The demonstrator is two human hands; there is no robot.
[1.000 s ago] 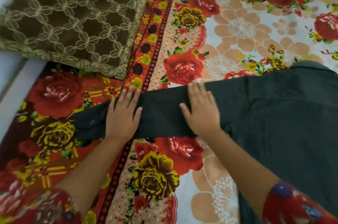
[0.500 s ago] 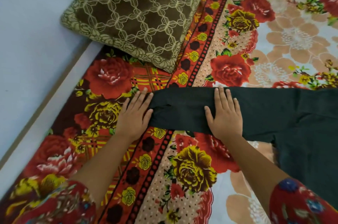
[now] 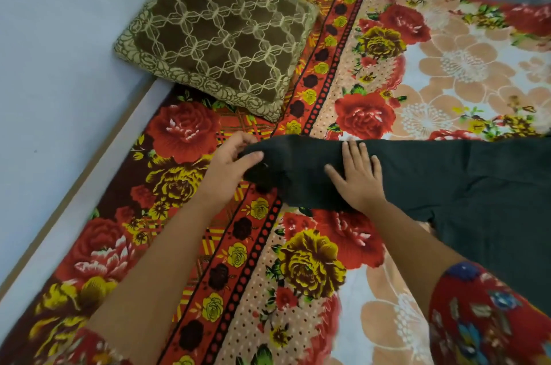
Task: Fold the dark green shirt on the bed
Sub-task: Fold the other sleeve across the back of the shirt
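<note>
Head view: left hand [image 3: 229, 167] pinches the dark green shirt [image 3: 447, 173] sleeve's cuff, apparently to fold it inward; right hand [image 3: 359, 179], open, flattens the sleeve against the bed [image 3: 328, 260].

A bed [image 3: 98, 194] covered by a floral blanket [image 3: 432, 75] in red, yellow and peach fills most of the view. A brown patterned cushion [image 3: 217, 33] lies near its corner, beside a pale blue-grey floor [image 3: 59, 66].
</note>
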